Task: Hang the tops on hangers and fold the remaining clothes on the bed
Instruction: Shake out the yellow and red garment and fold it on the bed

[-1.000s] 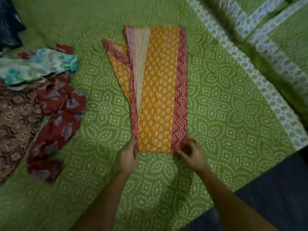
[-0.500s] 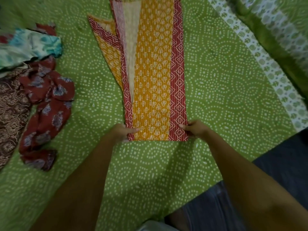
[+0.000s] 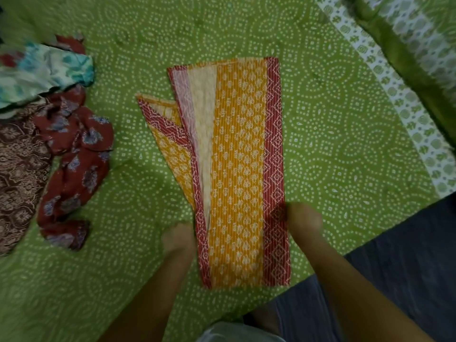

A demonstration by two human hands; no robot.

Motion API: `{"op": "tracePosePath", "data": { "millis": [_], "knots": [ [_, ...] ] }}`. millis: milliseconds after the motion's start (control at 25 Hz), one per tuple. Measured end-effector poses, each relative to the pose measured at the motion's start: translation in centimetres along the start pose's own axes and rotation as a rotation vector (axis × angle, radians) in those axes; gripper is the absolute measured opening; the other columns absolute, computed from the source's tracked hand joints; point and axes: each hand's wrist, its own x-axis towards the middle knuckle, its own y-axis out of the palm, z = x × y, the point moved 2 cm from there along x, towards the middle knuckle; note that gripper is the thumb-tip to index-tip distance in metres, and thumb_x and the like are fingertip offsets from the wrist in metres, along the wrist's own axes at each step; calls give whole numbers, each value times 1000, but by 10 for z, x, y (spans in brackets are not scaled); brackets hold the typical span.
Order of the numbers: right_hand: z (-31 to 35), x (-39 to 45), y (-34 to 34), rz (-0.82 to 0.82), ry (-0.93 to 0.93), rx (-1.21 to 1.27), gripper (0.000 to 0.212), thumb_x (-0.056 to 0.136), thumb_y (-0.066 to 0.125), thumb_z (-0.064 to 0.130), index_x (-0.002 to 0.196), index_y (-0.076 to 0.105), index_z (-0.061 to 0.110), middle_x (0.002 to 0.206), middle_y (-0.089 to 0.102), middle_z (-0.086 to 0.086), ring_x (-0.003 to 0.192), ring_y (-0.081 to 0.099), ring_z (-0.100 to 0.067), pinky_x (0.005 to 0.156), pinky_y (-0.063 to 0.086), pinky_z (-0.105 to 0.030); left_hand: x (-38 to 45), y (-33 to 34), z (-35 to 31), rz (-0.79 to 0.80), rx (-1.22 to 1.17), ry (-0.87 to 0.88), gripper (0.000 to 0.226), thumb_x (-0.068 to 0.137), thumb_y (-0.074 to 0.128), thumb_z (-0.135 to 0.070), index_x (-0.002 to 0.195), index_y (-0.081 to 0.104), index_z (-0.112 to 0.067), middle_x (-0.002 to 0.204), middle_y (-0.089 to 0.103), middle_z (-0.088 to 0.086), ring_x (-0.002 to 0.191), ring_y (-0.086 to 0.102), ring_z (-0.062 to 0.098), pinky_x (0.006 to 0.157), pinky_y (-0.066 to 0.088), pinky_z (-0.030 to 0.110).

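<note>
Both hands' fingertips blurred at orange cloth (image 3: pixel 238 169)

Both bare forearms reach forward from the bottom of the view, roughly parallel and apart. The left hand (image 3: pixel 178 239) is knuckles-up with its fingers curled under and blurred. The right hand (image 3: pixel 301 219) sits slightly farther forward, also knuckles-up, its fingertips turned inward and hidden in shadow.

I see two bare forearms, no sleeves reaching the wrists, no watch or bangles that I can make out. Left hand (image 3: pixel 178 239) and right hand (image 3: pixel 304 218) look ringless, though blur softens the fingers.
</note>
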Motion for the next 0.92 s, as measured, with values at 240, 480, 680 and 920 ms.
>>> {"op": "tracePosePath", "data": {
  "millis": [240,480,680,920],
  "knots": [
    [87,88,-48,-570,-350,308,56,104,20,32,153,6,10,160,-1,-10,148,-6,-23,121,0,-41,89,-33,-105,-511,34,478,57,98,14,-37,150,17,-13,158,17,6,146,17,24,117,20,45],
    [100,131,-14,-583,-289,181,63,102,13,44,153,-6,13,159,-16,-6,147,-14,-23,120,-2,-43,139,3,-117,-483,173,438,64,102,13,-45,151,-13,-15,159,-19,4,145,-19,22,119,-6,45],
    [99,121,-25,-508,-293,193,63,102,9,46,152,-10,14,159,-19,-6,145,-20,-23,119,-6,-44,124,-54,-53,-851,-548,-81,57,98,33,-51,139,39,-12,142,43,12,133,39,29,108,28,37],
    [108,115,-35,-452,-260,258,62,103,14,41,151,-15,16,157,-23,-4,144,-24,-23,118,-12,-42,164,-75,13,112,-1488,-388,89,58,72,-71,123,58,-12,136,53,13,119,54,33,102,43,47]
  ]
}}
